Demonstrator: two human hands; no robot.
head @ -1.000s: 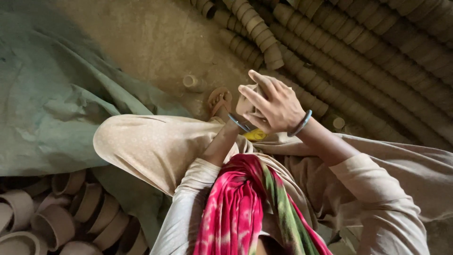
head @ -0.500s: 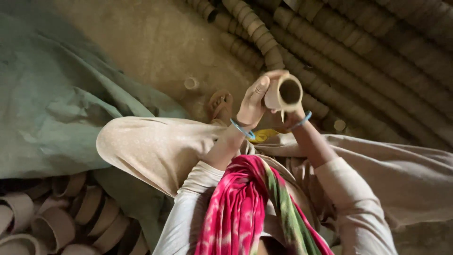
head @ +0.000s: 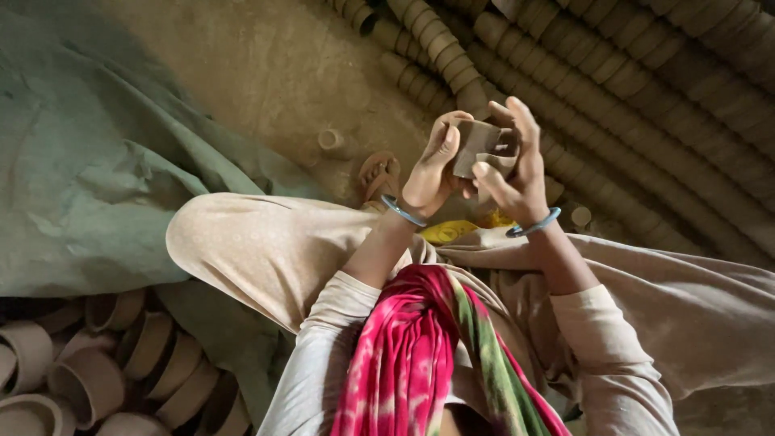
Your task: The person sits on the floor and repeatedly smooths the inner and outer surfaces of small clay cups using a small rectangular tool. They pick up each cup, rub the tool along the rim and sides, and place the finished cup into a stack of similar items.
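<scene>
While a green tarp (head: 89,178) and a heap of clay cups (head: 97,371) lie at the left, a small clay cup (head: 478,147) is held up above the lap. It is clasped by the left hand (head: 432,173) and pinched by the right hand (head: 517,173), with long rows of stacked cups (head: 630,105) laid out at the right.

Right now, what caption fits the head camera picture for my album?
Both hands, left hand and right hand, hold a small clay cup above rows of stacked cups.
</scene>
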